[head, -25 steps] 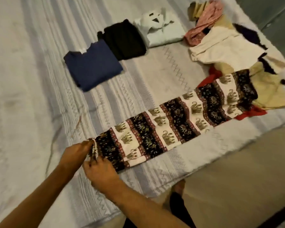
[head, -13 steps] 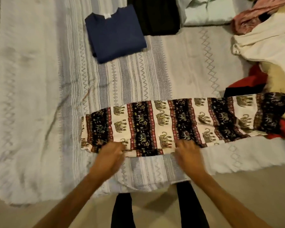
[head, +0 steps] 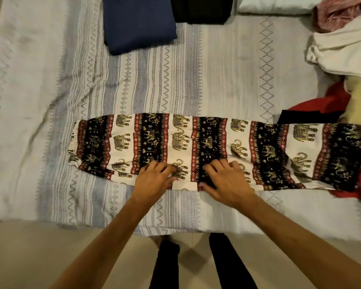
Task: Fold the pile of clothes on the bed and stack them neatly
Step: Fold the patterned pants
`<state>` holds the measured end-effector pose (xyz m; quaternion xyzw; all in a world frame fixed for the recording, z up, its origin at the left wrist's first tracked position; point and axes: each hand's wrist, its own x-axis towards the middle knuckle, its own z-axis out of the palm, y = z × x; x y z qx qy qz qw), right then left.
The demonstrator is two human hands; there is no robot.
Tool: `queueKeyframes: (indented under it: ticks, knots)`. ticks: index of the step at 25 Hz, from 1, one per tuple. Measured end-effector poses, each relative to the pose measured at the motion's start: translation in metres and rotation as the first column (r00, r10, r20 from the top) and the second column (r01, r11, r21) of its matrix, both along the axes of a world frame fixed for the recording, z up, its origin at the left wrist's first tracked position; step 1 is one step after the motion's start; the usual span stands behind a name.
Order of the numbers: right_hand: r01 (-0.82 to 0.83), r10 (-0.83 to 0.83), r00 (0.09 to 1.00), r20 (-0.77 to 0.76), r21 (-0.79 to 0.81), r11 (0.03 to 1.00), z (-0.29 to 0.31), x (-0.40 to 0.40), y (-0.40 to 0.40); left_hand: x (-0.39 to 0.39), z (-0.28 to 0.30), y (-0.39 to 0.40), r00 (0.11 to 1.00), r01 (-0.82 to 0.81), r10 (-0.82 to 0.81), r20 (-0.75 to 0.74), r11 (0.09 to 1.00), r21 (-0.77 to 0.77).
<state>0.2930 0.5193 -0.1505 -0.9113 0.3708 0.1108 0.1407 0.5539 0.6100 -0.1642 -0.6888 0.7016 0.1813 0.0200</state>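
Observation:
Elephant-print trousers (head: 206, 140) in black, white and red lie stretched flat across the striped bedspread (head: 50, 101), folded lengthwise. My left hand (head: 154, 180) rests flat on their near edge, fingers spread. My right hand (head: 227, 182) lies flat beside it, a little to the right, also pressing the near edge. A folded navy garment (head: 138, 21), a folded black garment (head: 200, 9) and a folded pale shirt (head: 275, 5) sit in a row at the far side. The unfolded pile (head: 342, 49) of cream, pink, red and yellow clothes lies at the right, overlapping the trousers' right end.
The bed's near edge (head: 175, 228) runs across the frame just in front of my legs. Beige floor shows below it. Bare bedspread spreads left of the trousers and between them and the folded row.
Both hands left the trousers' left end, where they gripped the waistband, and moved right to the middle of the near edge. My view came to face the bed squarely and closer.

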Motion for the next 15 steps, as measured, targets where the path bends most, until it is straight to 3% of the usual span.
queueKeyframes:
  ticks: [4, 9, 12, 15]
  knots:
    - [-0.043, 0.047, 0.998, 0.046, -0.073, 0.996, -0.012, 0.032, 0.008, 0.009, -0.004, -0.003, 0.985, 0.168, -0.168, -0.035, 0.986, -0.009]
    - [-0.057, 0.066, 0.995, 0.080, -0.105, 0.993, -0.006, 0.044, 0.009, -0.003, 0.009, -0.002, 0.994, 0.013, -0.028, -0.104, 0.989, -0.146]
    - [-0.019, 0.019, 1.000, -0.001, -0.075, 0.997, -0.004, 0.049, 0.007, -0.006, 0.008, 0.005, 0.969, 0.232, -0.244, -0.024, 0.944, -0.235]
    - [-0.074, 0.072, 0.997, -0.015, -0.147, 0.986, -0.008, 0.032, 0.014, -0.003, -0.004, 0.024, 0.912, 0.409, -0.407, 0.045, 0.898, -0.161]
